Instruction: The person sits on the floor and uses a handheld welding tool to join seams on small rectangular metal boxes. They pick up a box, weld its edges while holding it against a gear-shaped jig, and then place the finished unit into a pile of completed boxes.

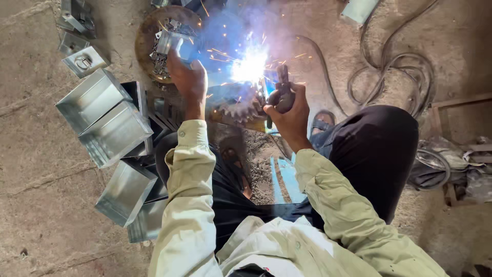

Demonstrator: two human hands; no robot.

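Observation:
My right hand (290,110) grips a black welding electrode holder (281,91), its tip at a bright white arc (250,66) throwing sparks and bluish smoke. My left hand (188,77) reaches forward left of the arc and holds a small shiny metal piece (171,43); glare hides the exact grip. Below the arc lies a rusty toothed gear-like disc (233,110). Both sleeves are pale yellow-green. My dark-trousered knees frame the work spot.
Several galvanized sheet-metal boxes (105,120) are stacked on the concrete floor at left. A round rusty pan (145,31) with small metal parts sits behind my left hand. Coiled cables (405,66) lie at right, beside cloth and wood scraps (451,164).

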